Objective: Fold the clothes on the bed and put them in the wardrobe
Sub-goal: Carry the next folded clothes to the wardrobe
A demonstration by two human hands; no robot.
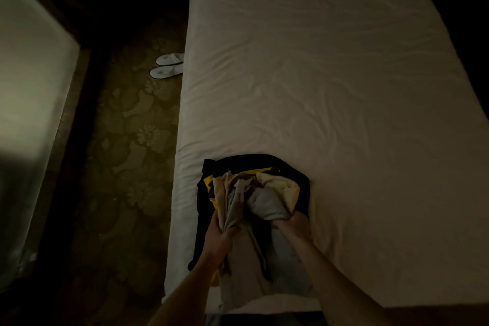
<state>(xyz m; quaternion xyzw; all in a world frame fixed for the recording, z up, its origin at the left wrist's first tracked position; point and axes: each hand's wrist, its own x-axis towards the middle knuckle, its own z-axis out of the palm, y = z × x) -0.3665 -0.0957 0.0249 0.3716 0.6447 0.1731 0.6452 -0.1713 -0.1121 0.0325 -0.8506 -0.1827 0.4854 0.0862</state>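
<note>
Well off to the left, a pair of white open-toed slippers (pixel 167 65) sits on the dim floral-patterned carpet (pixel 127 140), just beside the edge of the long white-sheeted bed (pixel 330 74), and neither has any part in the work. Nearer the foot of that bed lies the jumbled heap of clothes (pixel 254 193): a black garment with yellow panels (pixel 211 188) underneath, cream and pale grey pieces bunched on top. The left hand (pixel 221 235) is curled round the edge of a pale grey cloth garment (pixel 246 251) at the heap's near left, and the right hand (pixel 292 225) has its fingers closed on the bunched grey fabric at the near right, so both grip cloth rather than rest on it. Judging from this, the step in hand is drawing one piece free of the heap to fold it. To do that well, it seems wise to lift the grey piece clear of the cream ones, so they do not drag along, then spread it flat on the bare sheet to the right, where there is room, before making the first fold. No wardrobe shows in this view.
</note>
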